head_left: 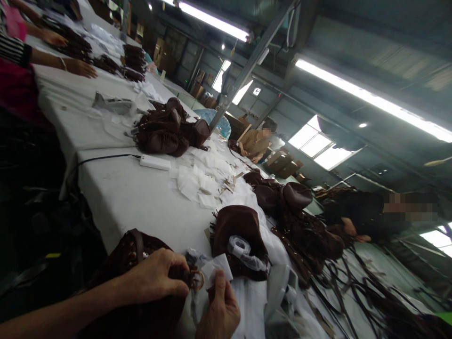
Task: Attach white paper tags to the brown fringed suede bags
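At the table's near edge lies a dark brown bag [127, 247] with a handle and gold-coloured fittings. My left hand [162, 275] is closed on a dark brown strap of this bag, beside a gold-coloured ring [197, 280]. Between the thumb and fingers of my right hand [221, 308] is a small white sheet [218, 269], just right of the ring. Beyond my hands rests another brown bag [237, 221] with a fringe, and a coil wrapped in clear plastic [240, 246] lies on it.
White sheets [192, 181] are scattered over the white table [116, 188], near a white power strip [155, 162] with a black cord. Brown bags [169, 127] are heaped farther back. Long dark straps [356, 278] spread at right. Co-workers stand around the tables.
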The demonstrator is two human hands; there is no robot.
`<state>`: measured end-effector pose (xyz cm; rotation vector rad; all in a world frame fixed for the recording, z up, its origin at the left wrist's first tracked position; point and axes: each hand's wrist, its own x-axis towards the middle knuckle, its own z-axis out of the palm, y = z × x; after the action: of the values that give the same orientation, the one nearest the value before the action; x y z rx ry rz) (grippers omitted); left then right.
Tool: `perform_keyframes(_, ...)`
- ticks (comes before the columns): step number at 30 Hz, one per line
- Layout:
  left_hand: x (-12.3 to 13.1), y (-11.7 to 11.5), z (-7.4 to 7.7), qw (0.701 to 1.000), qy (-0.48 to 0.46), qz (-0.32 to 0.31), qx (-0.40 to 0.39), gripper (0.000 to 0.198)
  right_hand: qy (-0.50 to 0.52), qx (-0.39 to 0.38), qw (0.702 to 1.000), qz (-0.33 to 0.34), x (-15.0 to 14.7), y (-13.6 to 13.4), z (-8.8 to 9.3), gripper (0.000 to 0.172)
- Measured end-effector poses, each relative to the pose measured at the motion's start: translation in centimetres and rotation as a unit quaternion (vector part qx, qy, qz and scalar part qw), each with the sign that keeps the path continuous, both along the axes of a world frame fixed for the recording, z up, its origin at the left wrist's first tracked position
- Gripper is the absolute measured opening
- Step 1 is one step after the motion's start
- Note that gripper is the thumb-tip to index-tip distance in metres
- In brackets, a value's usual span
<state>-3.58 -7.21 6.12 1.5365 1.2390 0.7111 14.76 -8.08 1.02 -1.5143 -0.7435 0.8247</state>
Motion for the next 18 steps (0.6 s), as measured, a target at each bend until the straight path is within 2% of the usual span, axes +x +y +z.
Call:
perform_keyframes(4, 0.1, 0.0, -0.4, 0.999, 0.032, 0.021, 0.012, 0.025, -0.022, -0.018, 0.999, -0.023, -0.1, 0.0, 0.4, 0.044)
perform_keyframes(13, 0.8, 0.3, -1.3, 0.999, -0.008, 0.044, 0.012, 0.026, -0.112, -0.011, 0.993, -0.020, -1.6, -0.7, 1.0, 0.045)
perform_keyframes(18, 0.7, 0.2, -1.0, 0.999, -0.039, 0.035, 0.011, 0.023, -0.111, -0.023, 0.993, -0.020, -2.8, -1.2, 1.5, 0.048)
